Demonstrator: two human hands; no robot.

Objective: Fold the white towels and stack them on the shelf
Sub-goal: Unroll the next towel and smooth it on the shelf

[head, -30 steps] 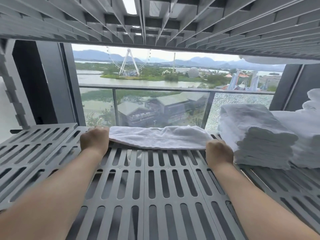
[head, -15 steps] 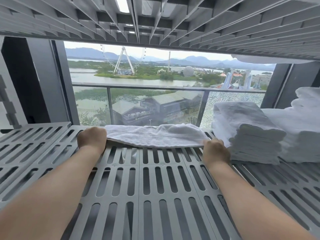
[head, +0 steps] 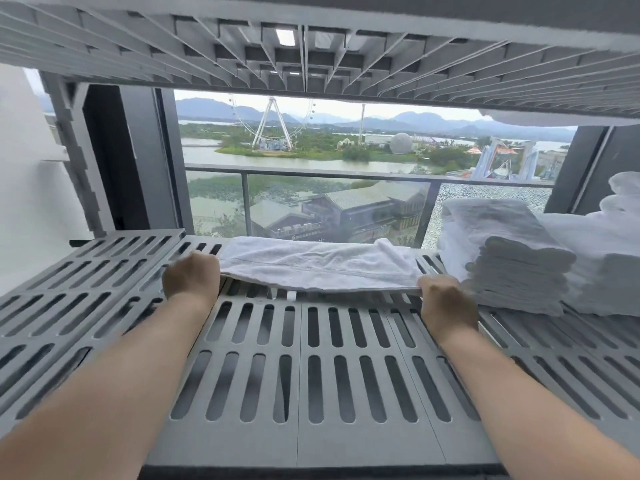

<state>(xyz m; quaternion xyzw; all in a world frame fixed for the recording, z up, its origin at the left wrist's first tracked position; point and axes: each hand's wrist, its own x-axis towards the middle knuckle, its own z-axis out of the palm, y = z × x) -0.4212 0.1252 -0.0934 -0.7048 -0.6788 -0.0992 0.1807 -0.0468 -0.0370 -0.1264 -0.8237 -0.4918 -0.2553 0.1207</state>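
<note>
A folded white towel (head: 318, 266) lies across the back of the grey slatted shelf (head: 304, 375), its near edge lifted a little off the slats. My left hand (head: 190, 278) grips the towel's left end and my right hand (head: 445, 299) grips its right end, both fists closed. A stack of folded white towels (head: 502, 261) stands just right of my right hand on the same shelf.
More white towels (head: 609, 251) are piled at the far right. Another grey shelf (head: 311, 46) hangs close overhead. Behind the shelf is a window with a railing (head: 311, 173). A white wall (head: 27, 202) bounds the left side.
Both hands have stayed on the towel's ends near the shelf's back. The view has pulled back and dropped a little, showing the shelf's front edge.
</note>
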